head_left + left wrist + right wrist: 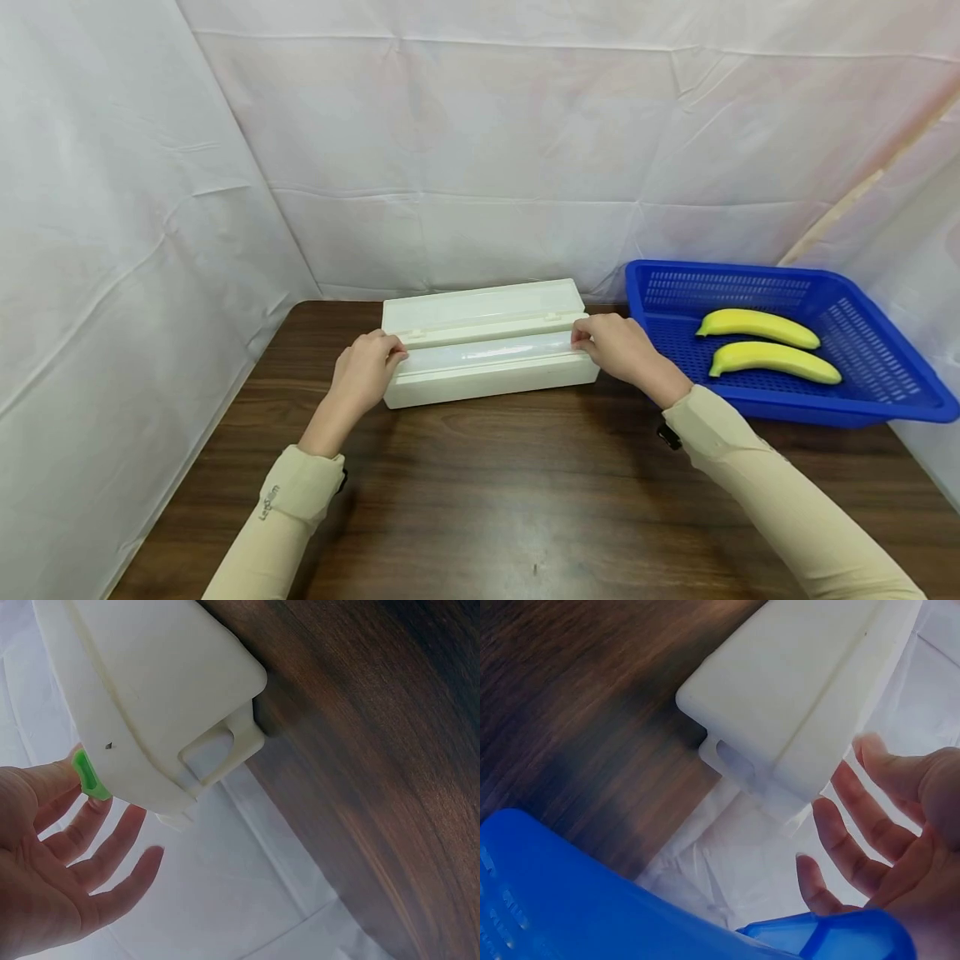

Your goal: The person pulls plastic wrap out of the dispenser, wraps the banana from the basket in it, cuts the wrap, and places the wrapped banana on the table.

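Observation:
A long white cling film dispenser stands at the back of the table with its lid tipped back. Along its trough lies a shiny, translucent cling film roll. My left hand pinches the roll's left end, where a green end piece shows between thumb and forefinger in the left wrist view. At the opposite end, my right hand has thumb and forefinger bent together on the roll. The dispenser wall hides that right end in the right wrist view, where the other fingers spread loosely outside the box.
To the right, close beside my right hand, a blue plastic basket holds two yellow bananas. White cloth hangs behind and at both sides. Dark wooden tabletop extends in front of the dispenser.

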`<action>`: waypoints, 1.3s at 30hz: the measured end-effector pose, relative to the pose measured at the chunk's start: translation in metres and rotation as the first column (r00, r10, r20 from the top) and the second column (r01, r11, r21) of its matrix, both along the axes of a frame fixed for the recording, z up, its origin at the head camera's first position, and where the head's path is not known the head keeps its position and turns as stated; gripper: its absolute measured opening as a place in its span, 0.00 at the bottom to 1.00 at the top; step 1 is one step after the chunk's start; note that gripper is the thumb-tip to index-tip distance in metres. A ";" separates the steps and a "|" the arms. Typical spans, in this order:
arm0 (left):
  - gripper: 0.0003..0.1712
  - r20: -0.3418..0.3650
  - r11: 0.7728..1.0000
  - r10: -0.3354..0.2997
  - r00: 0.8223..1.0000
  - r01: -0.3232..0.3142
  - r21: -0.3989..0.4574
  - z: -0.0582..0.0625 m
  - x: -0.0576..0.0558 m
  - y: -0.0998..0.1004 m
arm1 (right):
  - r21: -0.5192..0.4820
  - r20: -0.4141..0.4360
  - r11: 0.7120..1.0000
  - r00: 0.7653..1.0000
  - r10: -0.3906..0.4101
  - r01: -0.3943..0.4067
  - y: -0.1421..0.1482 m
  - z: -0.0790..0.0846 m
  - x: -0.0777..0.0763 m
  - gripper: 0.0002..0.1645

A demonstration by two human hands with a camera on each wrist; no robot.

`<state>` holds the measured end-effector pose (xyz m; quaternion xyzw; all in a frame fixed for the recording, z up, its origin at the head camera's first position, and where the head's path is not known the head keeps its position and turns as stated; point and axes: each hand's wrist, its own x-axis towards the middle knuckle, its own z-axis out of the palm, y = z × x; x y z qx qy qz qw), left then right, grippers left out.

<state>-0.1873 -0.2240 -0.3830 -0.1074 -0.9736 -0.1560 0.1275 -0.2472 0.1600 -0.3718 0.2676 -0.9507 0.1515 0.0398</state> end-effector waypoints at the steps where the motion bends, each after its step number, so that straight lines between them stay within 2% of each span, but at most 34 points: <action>1: 0.06 0.005 1.000 0.002 1.000 -0.002 0.005 0.000 0.000 0.000 | -0.002 0.001 1.000 1.000 -0.004 0.004 -0.001 -0.001 0.000 0.03; 13: 0.06 0.012 1.000 0.022 1.000 -0.022 0.019 0.004 0.000 0.000 | 0.012 0.033 0.999 0.998 -0.047 0.046 -0.007 -0.007 -0.003 0.07; 21: 0.06 -0.002 1.000 0.021 1.000 -0.021 0.011 0.006 0.001 0.000 | 0.000 -0.066 0.999 0.997 -0.038 0.038 -0.007 -0.009 -0.004 0.07; 24: 0.06 -0.005 1.000 0.022 1.000 -0.022 0.006 0.007 0.001 0.001 | -0.021 -0.077 0.999 0.997 -0.031 0.029 -0.007 -0.009 -0.005 0.07; 33: 0.06 0.005 1.000 0.030 1.000 -0.030 0.002 0.011 0.001 0.001 | -0.050 -0.013 0.999 1.000 0.001 -0.001 -0.003 -0.007 -0.003 0.11; 36: 0.06 0.008 0.999 0.032 0.999 -0.032 0.003 0.012 0.001 0.001 | -0.042 -0.022 0.999 1.000 -0.003 0.002 -0.003 -0.006 -0.003 0.08; 39: 0.06 0.009 0.999 0.033 0.999 -0.033 0.005 0.013 0.002 0.002 | -0.045 -0.067 0.999 0.998 -0.013 0.010 -0.002 -0.006 -0.002 0.03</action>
